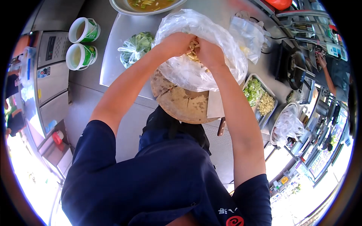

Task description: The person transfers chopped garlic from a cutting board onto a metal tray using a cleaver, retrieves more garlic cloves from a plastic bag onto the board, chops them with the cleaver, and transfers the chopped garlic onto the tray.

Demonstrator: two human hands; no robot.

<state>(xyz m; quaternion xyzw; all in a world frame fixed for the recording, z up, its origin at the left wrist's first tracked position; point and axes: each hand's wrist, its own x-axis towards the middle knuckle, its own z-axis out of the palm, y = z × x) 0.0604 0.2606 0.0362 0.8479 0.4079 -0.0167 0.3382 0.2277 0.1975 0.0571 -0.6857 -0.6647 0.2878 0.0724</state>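
Observation:
A big clear plastic bag (pixel 226 64) lies spread over a round wooden chopping board (pixel 183 103). Pale cut pieces (pixel 193 52) show in the opening of the bag. My left hand (pixel 177 45) and my right hand (pixel 209 53) meet over them, fingers curled inward and closed around some of the pieces; the fingertips are partly hidden. Under my right forearm rests a cleaver, its wide blade (pixel 215 105) flat on the board and its brown handle (pixel 221 126) past the edge. A tied bag of green vegetables (pixel 137 47) sits left of the large bag.
A metal bowl of broth (pixel 149 10) stands at the far edge. To the right are a tray (pixel 277 101) of chopped greens and pale diced pieces, a bowl with plastic bags (pixel 288 126) and a wok (pixel 296 64). Two white-green buckets (pixel 77 56) stand left. Another person's arm (pixel 326 71) reaches in at right.

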